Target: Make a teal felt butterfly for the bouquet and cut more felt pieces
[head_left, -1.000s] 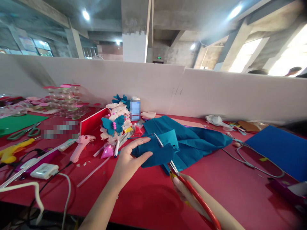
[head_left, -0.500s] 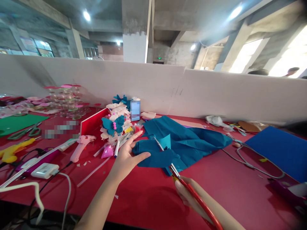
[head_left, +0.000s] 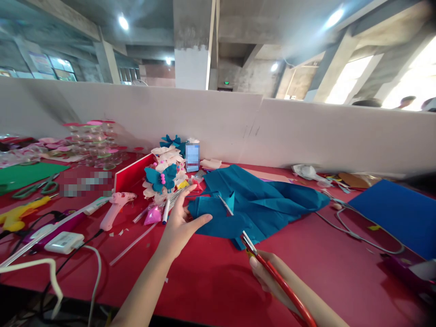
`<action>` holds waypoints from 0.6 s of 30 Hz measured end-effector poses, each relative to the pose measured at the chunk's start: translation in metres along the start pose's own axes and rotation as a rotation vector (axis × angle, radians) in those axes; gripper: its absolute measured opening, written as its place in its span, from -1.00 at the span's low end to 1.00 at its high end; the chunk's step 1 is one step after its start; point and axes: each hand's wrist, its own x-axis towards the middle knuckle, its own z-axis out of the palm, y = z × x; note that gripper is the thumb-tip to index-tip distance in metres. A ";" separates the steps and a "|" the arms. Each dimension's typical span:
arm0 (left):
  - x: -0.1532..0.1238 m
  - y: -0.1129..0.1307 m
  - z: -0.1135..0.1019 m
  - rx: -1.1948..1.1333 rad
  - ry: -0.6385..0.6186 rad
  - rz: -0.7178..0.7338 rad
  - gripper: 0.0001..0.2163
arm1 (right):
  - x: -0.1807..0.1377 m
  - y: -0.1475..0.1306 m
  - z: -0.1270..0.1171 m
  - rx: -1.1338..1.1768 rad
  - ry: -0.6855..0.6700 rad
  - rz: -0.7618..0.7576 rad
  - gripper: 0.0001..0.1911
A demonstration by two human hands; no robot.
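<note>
Teal cloth [head_left: 265,200] lies rumpled across the middle of the red table. My left hand [head_left: 184,220] is at its left edge, thumb and fingers spread apart, the thumb reaching over the cloth. From the right, my right hand [head_left: 267,270] grips red-handled scissors [head_left: 250,243]. Their blades pass under a front flap of the cloth, and a metal tip shows again beyond it, beside a small upturned fold. The middle of the blades is hidden by the flap.
Left of the cloth are a pink glue gun [head_left: 117,206], a marker [head_left: 166,211] and fabric flowers [head_left: 161,175]. Further left lie green-handled scissors [head_left: 41,186] and a yellow glue gun [head_left: 22,213]. A phone [head_left: 192,157] stands behind; a blue sheet [head_left: 398,218] and grey cable [head_left: 361,236] lie right.
The upturned fold beside the scissor tip has become smaller. My left hand has shifted slightly left. The scissors have hardly moved.
</note>
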 end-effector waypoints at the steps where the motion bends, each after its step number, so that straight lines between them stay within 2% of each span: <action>1: 0.000 -0.001 0.000 0.007 -0.001 0.023 -0.33 | 0.001 0.001 0.000 -0.001 0.007 -0.010 -0.35; 4: -0.001 -0.003 0.002 0.130 -0.024 0.086 -0.65 | 0.005 0.007 0.002 -0.007 0.018 -0.033 -0.35; 6: 0.000 -0.002 0.003 0.180 -0.048 0.095 -0.79 | 0.007 0.010 0.004 -0.010 0.015 -0.041 -0.36; 12: -0.003 0.000 0.003 0.112 -0.025 0.062 -0.72 | 0.000 0.002 0.007 -0.041 0.042 -0.006 -0.33; 18: -0.009 0.002 0.004 0.108 0.028 0.113 -0.73 | -0.006 -0.006 0.007 -0.022 0.031 0.025 -0.31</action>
